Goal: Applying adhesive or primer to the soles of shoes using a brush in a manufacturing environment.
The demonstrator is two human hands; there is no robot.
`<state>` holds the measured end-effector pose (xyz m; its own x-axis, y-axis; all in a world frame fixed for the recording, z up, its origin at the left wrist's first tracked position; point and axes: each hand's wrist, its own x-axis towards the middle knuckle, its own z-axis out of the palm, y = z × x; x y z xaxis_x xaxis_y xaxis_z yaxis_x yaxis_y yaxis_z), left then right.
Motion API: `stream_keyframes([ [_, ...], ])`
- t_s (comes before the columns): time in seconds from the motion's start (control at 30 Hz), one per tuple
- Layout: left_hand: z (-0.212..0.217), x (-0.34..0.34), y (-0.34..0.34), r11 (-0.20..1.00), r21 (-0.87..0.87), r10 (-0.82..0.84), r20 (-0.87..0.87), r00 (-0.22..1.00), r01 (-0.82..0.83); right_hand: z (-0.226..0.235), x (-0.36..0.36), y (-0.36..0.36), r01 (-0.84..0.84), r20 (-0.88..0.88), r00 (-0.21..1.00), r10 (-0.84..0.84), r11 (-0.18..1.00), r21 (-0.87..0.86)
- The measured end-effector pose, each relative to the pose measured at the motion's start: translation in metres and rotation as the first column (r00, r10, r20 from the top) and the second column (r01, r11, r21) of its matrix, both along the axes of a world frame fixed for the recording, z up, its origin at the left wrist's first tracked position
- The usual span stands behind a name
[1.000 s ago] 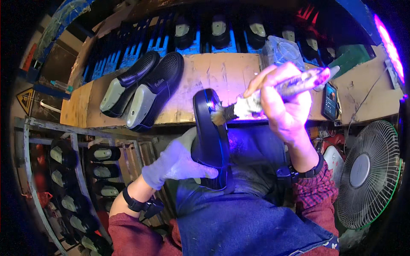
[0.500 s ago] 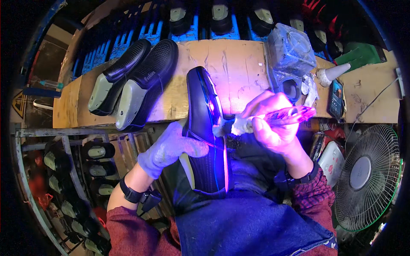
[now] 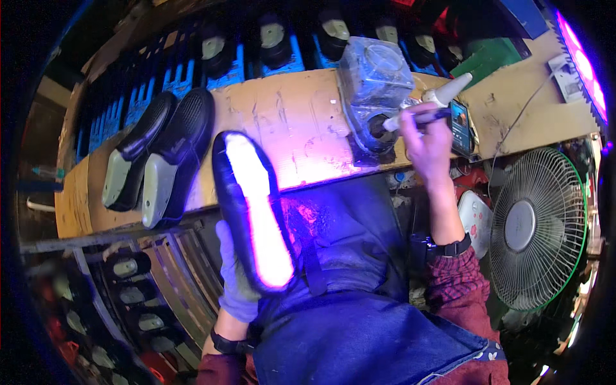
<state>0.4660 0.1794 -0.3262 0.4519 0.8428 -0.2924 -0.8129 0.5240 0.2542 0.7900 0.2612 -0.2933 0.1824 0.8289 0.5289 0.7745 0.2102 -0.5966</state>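
In my gloved left hand (image 3: 236,285) is a black shoe (image 3: 260,212), held from beneath and behind. Its underside faces up, and a long pale area on it glows bright white and violet. My bare right hand (image 3: 428,147) is closed around a brush (image 3: 420,118) over the bench. The brush's tip reaches into the dark round mouth of a smeared, see-through container (image 3: 372,138), which hides the bristles. A taller block-shaped clear container (image 3: 378,70) adjoins it. The fingers of my left hand are mostly hidden by the shoe.
Two black shoes on pale green lasts (image 3: 183,147) lie left on the cardboard-covered bench (image 3: 289,109). Beyond are blue racks (image 3: 279,67) with more shoes. A phone (image 3: 460,125), a fan (image 3: 520,224) and a violet lamp (image 3: 582,61) are at right. A shoe rack (image 3: 170,282) stands lower left.
My left hand has moved left and turned the shoe so its underside faces up. My right hand has carried the brush from the shoe's side to the container.
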Motion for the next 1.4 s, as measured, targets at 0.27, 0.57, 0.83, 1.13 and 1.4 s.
stream_keyframes([
  [0.27, -0.004, 0.007, 0.014, 0.984, 0.161, 0.012, -0.490, 0.872, 0.077, -0.001, -0.036, -0.034, -0.157, -0.667, 0.743, 0.061, 0.984, -0.084],
  [0.57, -0.004, 0.012, 0.019, 0.974, 0.197, 0.021, -0.572, 0.820, 0.112, 0.026, -0.146, 0.045, -0.224, -0.278, 0.944, 0.176, 0.963, -0.152],
  [0.83, -0.003, 0.013, 0.017, 0.993, 0.120, 0.068, -0.530, 0.845, -0.005, 0.012, -0.143, 0.009, -0.322, -0.401, 0.880, 0.254, 0.940, -0.112],
  [1.13, -0.025, 0.014, 0.021, 0.961, 0.210, -0.109, -0.311, 0.944, 0.180, 0.025, -0.139, -0.044, -0.418, -0.391, 0.840, 0.376, 0.908, -0.025],
  [1.4, 0.018, 0.013, 0.016, 0.959, 0.236, -0.090, -0.275, 0.957, 0.158, 0.080, -0.129, -0.037, -0.831, -0.066, 0.539, 0.840, 0.543, 0.120],
])
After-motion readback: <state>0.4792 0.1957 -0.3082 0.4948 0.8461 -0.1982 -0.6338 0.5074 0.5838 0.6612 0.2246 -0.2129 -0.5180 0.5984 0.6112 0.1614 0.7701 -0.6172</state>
